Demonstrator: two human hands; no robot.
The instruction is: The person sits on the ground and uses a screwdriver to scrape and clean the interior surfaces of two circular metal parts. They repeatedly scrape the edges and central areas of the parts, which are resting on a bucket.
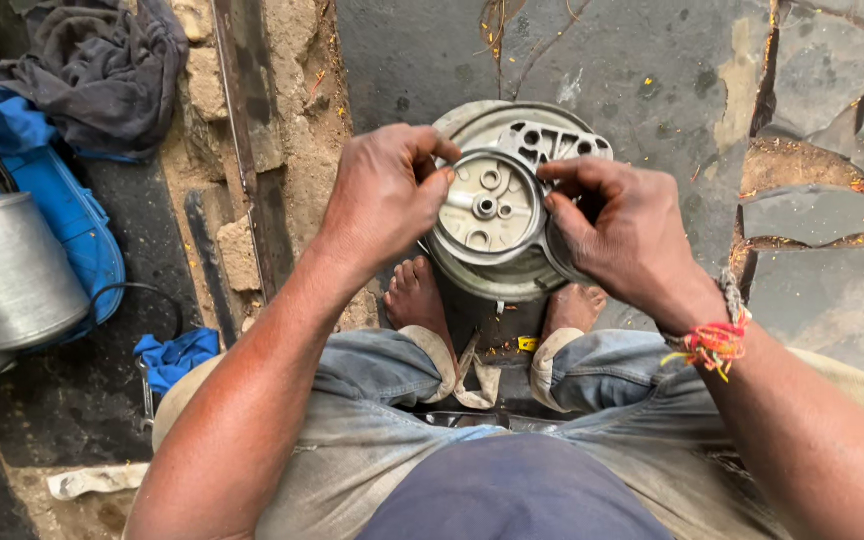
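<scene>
The left hand (384, 195) and the right hand (620, 232) both grip a round grey metal part (492, 215) by its opposite rims, holding it on edge above the person's bare feet (420, 296) on the cracked concrete floor (652, 70). At the floor's left edge stand two metal cans (7, 275), contents hidden, beside blue cloth (177, 357) and a dark rag (102, 70).

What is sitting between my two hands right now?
In the head view, a round grey metal hub plate lies between the left hand and the right hand, both gripping its rim. It sits on a larger metal wheel casing.
</scene>
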